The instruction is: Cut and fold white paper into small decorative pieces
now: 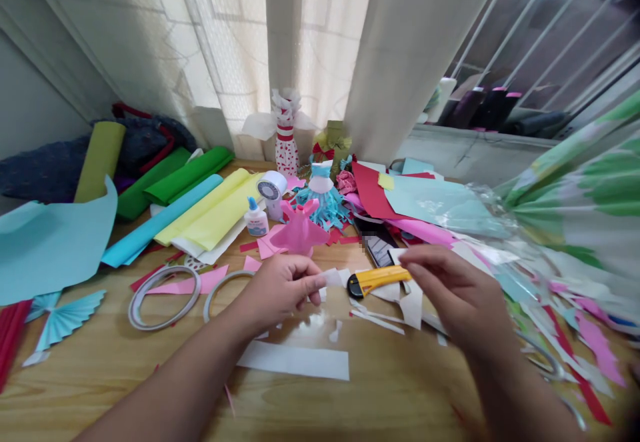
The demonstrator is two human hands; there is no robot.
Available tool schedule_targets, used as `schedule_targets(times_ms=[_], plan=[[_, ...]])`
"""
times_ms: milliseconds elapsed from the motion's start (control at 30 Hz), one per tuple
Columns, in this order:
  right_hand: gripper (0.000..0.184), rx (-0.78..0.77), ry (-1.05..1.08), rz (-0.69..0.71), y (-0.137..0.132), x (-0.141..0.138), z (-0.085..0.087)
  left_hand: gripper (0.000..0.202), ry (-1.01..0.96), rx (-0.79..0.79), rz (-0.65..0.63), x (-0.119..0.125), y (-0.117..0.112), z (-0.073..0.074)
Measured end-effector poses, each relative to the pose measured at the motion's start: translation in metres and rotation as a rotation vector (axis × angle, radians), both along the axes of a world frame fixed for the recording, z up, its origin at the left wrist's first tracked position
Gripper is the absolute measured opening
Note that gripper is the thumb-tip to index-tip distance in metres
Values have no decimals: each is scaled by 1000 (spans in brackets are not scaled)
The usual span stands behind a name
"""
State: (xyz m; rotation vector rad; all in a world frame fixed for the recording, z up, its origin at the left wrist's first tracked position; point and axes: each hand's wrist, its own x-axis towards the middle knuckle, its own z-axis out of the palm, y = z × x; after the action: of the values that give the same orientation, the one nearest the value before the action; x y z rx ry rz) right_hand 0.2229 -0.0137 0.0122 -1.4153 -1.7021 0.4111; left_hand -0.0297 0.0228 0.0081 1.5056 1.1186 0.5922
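Jutting from the left hand (287, 287), a small piece of white paper (330, 277) is pinched between thumb and forefinger, above the middle of the worktop (400, 392). The right hand's (463, 299) fingertips are held close together beside the end of a yellow cutter (383, 278); whether anything is gripped there cannot be told. Toward the front edge, a white paper strip (300, 361) is laid flat. Toward the back edge, a glue bottle (257, 221) is stood beside a pink paper form (299, 230); scraps (597, 345) are strewn along the right edge.
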Motion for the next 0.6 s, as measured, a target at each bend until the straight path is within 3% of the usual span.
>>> schedule_targets(times_ms=[133, 267, 367, 600], plan=[[19, -254, -553, -36, -43, 83, -23, 24, -134, -124, 16, 1, -1, 0], [51, -183, -787, -44, -78, 138, -57, 26, -212, -174, -20, 4, -4, -1], [55, -141, -838, -86, -92, 151, -62, 26, -239, -173, -7, 5, -6, -2], [53, -366, -734, -142, -101, 148, -53, 23, -278, -176, 22, 7, -10, 3]])
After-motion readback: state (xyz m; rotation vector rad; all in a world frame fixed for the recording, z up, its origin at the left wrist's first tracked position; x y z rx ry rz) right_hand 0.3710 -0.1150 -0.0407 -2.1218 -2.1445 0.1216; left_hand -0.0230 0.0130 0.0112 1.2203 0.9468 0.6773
